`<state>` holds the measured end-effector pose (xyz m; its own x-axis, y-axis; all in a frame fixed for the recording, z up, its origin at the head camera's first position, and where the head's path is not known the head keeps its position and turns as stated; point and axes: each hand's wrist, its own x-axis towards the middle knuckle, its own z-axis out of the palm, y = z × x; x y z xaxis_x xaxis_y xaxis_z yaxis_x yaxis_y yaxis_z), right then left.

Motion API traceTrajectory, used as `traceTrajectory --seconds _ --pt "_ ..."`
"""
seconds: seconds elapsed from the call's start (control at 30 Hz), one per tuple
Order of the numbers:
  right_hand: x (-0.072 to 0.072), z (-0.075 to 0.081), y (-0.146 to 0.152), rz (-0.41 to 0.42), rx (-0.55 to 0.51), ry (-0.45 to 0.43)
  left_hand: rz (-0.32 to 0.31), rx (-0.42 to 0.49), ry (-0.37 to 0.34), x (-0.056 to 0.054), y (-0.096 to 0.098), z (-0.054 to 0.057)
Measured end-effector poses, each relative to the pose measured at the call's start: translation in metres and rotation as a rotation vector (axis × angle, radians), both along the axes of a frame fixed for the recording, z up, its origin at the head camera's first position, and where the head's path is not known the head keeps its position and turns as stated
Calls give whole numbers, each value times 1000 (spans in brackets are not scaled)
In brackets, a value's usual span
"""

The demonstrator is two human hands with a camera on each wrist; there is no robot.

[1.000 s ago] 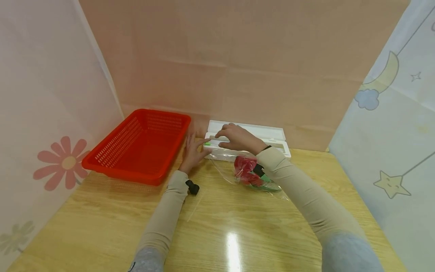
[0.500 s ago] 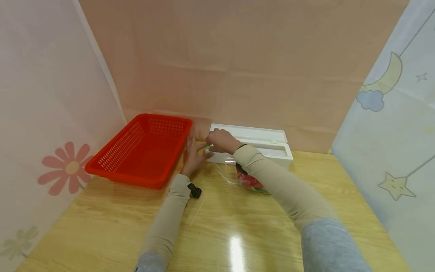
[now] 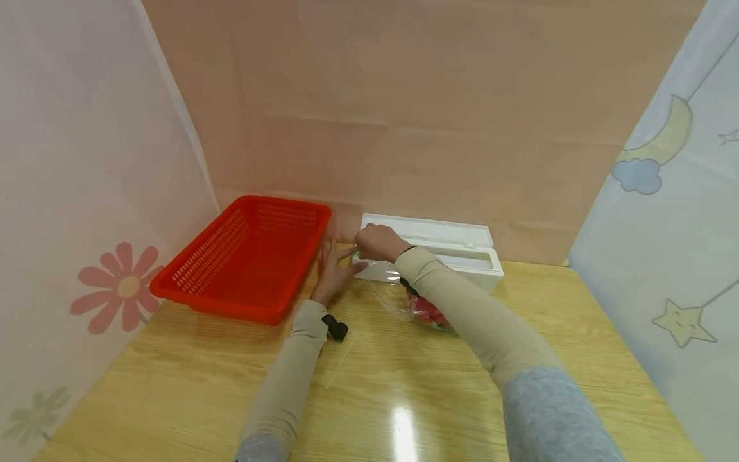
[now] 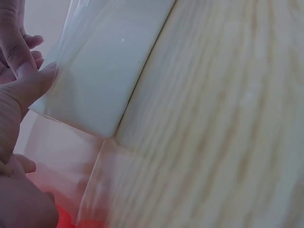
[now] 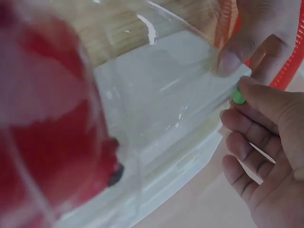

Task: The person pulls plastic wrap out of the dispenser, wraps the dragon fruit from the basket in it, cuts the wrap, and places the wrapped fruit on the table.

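A long white cling film box (image 3: pixel 487 276) lies near the back wall with its lid (image 3: pixel 439 230) raised. My left hand (image 3: pixel 333 276) holds the box's left end, thumb against the front face. At that same corner my right hand (image 3: pixel 378 242) pinches a small green slider (image 5: pixel 239 97) between thumb and index finger; its other fingers are loosely curled in the right wrist view. Clear film (image 3: pixel 385 295) stretches from the box over a red item (image 3: pixel 426 312) with dark and green parts. My right forearm covers much of that item, so its kind is unclear.
Left of the box stands a red plastic basket (image 3: pixel 231 308), close to my left hand. The wooden table (image 3: pixel 358 404) ends at a peach back wall (image 3: pixel 404 160), with printed side walls left and right.
My right hand has moved left and down to the box's left corner and now pinches the green slider. My left hand has stayed at the box end. The view has shifted slightly.
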<state>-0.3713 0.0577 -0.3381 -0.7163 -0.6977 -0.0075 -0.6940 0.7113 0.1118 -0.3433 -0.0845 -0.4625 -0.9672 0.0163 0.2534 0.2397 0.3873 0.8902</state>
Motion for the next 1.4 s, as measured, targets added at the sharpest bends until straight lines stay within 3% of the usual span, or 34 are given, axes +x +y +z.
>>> traceTrajectory --seconds 0.23,0.4,0.53,0.7,0.87,1.1,1.27,1.4 --pt "-9 8 16 11 -70 -144 -18 -7 72 -3 7 5" --pt "-12 11 29 37 -90 -220 -20 -78 110 -5 13 4" --pt "-13 17 41 -12 -36 -242 -28 -113 127 -7 10 6" --pt "-13 24 55 -53 -18 -287 -10 -122 138 -9 -7 10" --pt "-12 26 65 -61 21 -301 -14 -121 127 -12 -10 4" --pt "-14 21 85 -25 21 -363 -8 -136 112 -6 -13 0" --pt "-16 22 101 -31 28 -343 -11 -141 123 -5 -18 2" --pt "-13 19 110 11 -28 -334 15 -138 124 -4 -22 3"
